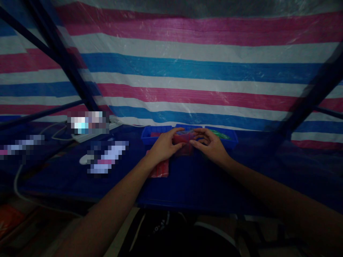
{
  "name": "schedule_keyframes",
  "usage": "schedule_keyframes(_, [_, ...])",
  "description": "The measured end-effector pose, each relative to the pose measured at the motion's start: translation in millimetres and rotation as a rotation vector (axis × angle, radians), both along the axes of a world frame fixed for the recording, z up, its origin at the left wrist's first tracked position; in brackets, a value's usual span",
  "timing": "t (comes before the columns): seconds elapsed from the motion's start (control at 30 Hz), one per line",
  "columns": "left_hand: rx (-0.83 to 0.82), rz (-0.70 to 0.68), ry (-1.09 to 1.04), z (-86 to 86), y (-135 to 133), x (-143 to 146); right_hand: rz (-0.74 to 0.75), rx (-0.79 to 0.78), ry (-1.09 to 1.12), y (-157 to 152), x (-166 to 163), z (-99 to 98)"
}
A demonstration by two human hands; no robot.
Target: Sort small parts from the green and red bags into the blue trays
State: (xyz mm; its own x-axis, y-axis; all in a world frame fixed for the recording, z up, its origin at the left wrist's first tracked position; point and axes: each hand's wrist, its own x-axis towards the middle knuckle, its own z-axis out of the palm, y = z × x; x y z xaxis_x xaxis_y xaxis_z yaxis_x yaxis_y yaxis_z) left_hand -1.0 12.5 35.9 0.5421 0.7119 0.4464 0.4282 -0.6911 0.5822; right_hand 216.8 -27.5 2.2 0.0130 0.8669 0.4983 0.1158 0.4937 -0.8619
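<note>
Over the blue table, my left hand point(166, 145) grips the left side of a small clear plastic bag point(184, 148) with something red in it, thumb in front and fingers behind. My right hand point(211, 144) has curled fingers and a thumb at the bag's right edge, closed on it. What lies inside the bag is too dim to make out. A flat red packet point(160, 169) rests on the table below my left wrist. Just behind my hands stand blue trays: the left tray point(144, 134) has red pieces in it, and the right tray point(232, 142) contains green packets point(219, 134).
To the left lie a white rounded object point(85, 159), a blurred-out item point(108, 157) and a white flat device point(93, 132) with cables. A striped plastic sheet point(187, 75) hangs behind the table point(214, 185). Dark metal posts point(72, 78) frame both sides.
</note>
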Motion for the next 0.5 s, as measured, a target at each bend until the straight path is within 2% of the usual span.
schedule_keyframes(0.07, [-0.030, -0.025, -0.001, -0.8, 0, 0, 0.120, -0.082, -0.031, 0, -2, -3.6])
schedule_keyframes(0.13, [-0.014, -0.040, -0.020, -0.9, -1, 0, 0.173, -0.141, -0.038, 1, -2, -5.9])
schedule_keyframes(0.17, [0.021, -0.040, -0.033, -0.5, -2, 1, 0.159, -0.148, -0.032, 2, -1, -6.3])
schedule_keyframes(0.33, [0.233, -0.078, 0.042, 3.3, -13, 4, -0.094, -0.034, -0.064, 3, 2, -4.0])
schedule_keyframes(0.5, [0.235, 0.005, 0.034, 3.3, -20, 7, -0.126, -0.018, -0.136, -5, -4, -0.3])
